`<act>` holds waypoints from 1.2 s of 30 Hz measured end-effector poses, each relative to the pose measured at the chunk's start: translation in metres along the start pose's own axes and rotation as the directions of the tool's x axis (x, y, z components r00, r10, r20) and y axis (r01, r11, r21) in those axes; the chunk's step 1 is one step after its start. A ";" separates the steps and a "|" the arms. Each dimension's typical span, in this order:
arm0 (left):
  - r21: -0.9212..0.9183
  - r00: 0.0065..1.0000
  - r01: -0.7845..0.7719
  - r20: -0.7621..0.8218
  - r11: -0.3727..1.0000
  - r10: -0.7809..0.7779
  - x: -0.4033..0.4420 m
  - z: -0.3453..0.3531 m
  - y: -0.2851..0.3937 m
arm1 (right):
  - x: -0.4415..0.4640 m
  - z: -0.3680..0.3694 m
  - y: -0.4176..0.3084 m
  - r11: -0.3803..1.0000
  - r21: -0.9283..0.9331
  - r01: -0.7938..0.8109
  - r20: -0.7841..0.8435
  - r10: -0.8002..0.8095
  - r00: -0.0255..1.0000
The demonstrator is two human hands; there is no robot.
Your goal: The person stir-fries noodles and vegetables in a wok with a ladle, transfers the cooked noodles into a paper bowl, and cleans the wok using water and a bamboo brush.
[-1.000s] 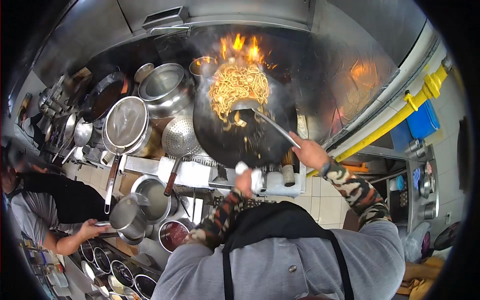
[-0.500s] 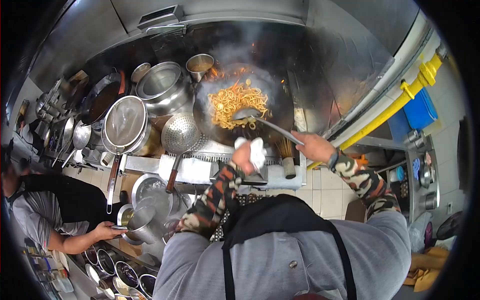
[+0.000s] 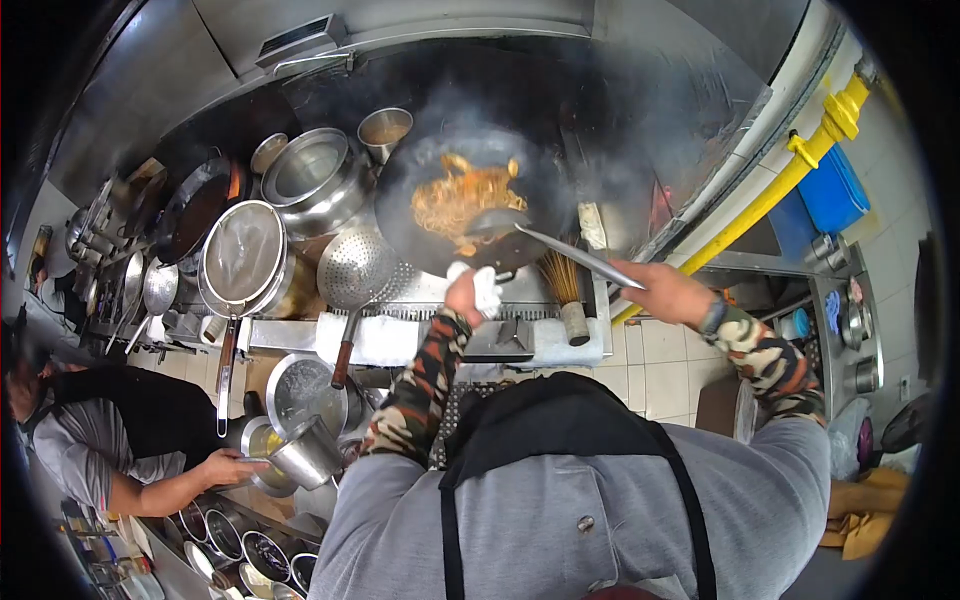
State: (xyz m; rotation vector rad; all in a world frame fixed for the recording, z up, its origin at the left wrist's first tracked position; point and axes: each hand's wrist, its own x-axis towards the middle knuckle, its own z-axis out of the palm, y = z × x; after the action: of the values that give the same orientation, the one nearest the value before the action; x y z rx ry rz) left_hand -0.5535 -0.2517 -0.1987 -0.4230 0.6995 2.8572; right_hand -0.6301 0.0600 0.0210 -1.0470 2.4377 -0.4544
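Fried noodles (image 3: pixel 455 205) lie in a dark, smoking wok (image 3: pixel 400 185) on the stove, blurred by motion. My left hand (image 3: pixel 463 297) is closed around a folded white cloth (image 3: pixel 487 292) at the wok's near rim. Whether a wok handle is under the cloth, I cannot tell. A long-handled ladle (image 3: pixel 575 258) is gripped in my right hand (image 3: pixel 672 293), its bowl down at the right side of the noodles. Between my hands, a bamboo wok brush (image 3: pixel 570 300) rests on the stove's front edge.
Left of the wok are a perforated skimmer (image 3: pixel 356 270), a mesh strainer (image 3: pixel 243 255) and a lidded pot (image 3: pixel 310 180). A co-worker's hand (image 3: pixel 225 467) holds a metal pot (image 3: pixel 305 455) at lower left. A yellow pipe (image 3: pixel 745 232) runs along the right wall.
My left hand with the cloth has moved left to the wok's rim. The noodles have shifted in the wok, and the flames behind it no longer show. The co-worker's pot has tilted.
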 end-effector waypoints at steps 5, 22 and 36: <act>-0.012 0.961 0.142 -0.238 0.990 -0.140 -0.030 0.071 0.020 | -0.001 -0.005 -0.002 0.994 -0.090 0.055 0.059 -0.049 0.997; -0.073 0.997 0.060 -0.043 0.995 -0.064 -0.015 0.024 0.014 | -0.009 -0.036 -0.045 0.852 -0.517 -0.081 0.063 0.132 0.989; 0.062 0.970 0.028 -0.243 0.998 -0.012 0.070 -0.035 0.017 | 0.087 -0.032 0.014 0.653 -0.755 -0.050 -0.065 0.001 0.998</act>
State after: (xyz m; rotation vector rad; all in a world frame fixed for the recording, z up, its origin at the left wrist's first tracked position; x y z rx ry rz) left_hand -0.6155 -0.2763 -0.2432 -0.7743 0.8205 2.7819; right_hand -0.7084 0.0091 0.0184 -1.3021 2.7362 0.6499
